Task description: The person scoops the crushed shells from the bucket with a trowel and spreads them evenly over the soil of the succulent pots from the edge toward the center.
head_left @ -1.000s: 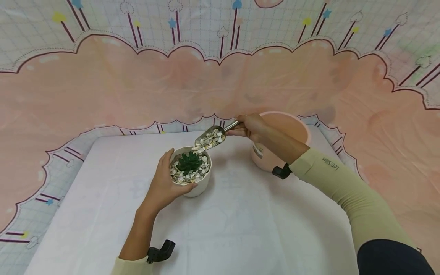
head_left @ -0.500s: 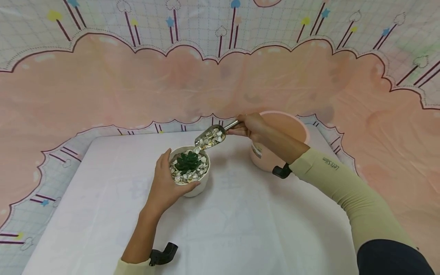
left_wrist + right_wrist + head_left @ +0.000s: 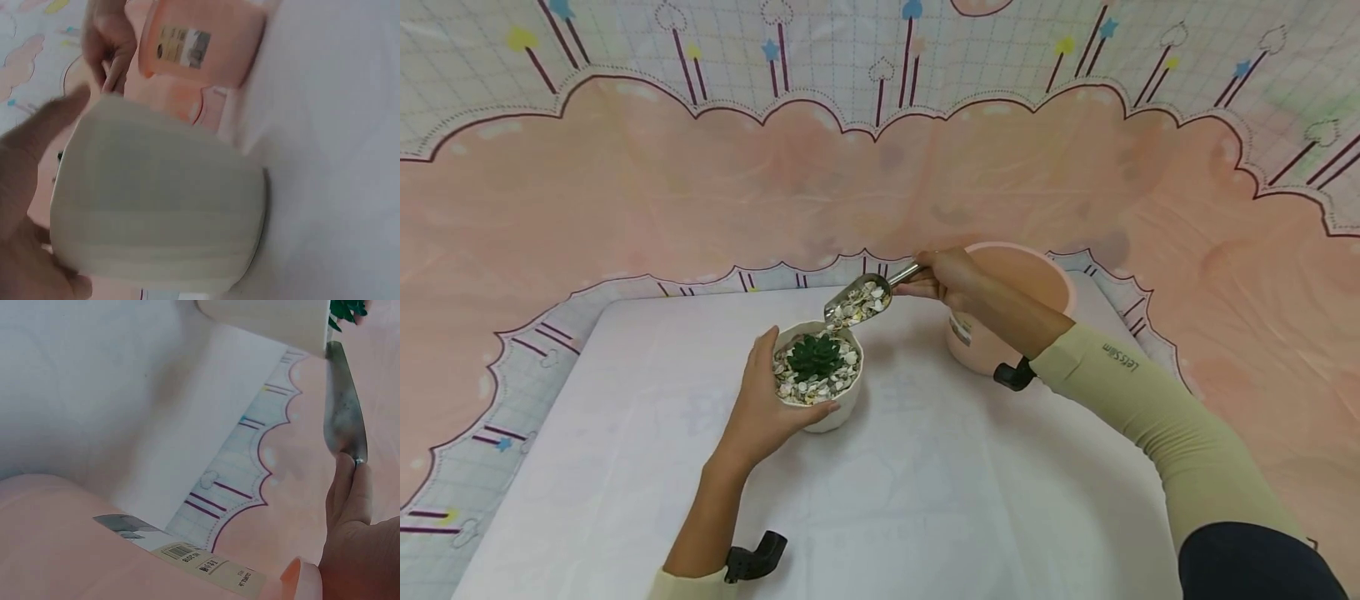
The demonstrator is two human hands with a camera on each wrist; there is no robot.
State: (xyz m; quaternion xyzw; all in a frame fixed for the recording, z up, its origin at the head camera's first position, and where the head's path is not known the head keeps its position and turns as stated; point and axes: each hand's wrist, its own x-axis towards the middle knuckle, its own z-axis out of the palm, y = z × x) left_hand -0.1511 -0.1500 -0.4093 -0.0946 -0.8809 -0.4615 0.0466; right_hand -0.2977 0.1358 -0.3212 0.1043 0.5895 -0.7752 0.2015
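A white pot (image 3: 833,417) stands on the white-covered table, with a green succulent (image 3: 815,357) in its middle and pale stones (image 3: 805,390) around the plant. My left hand (image 3: 763,408) grips the pot's rim, thumb on the near side and fingers on the far left side. In the left wrist view the pot (image 3: 156,194) fills the middle. My right hand (image 3: 946,279) holds a metal scoop (image 3: 856,302) by its handle. The scoop is loaded with pale stones and tilts down, its lip right at the pot's back rim. Its underside (image 3: 345,412) shows in the right wrist view.
A pink bucket (image 3: 981,346) with a label stands behind and below my right forearm, at the back right of the table (image 3: 925,483). Behind the table hangs a pink and white patterned cloth (image 3: 737,192).
The pot and my left hand have shifted slightly, left and then back right. Some stones at the scoop's lip have slipped down toward the pot; the scoop itself has hardly moved.
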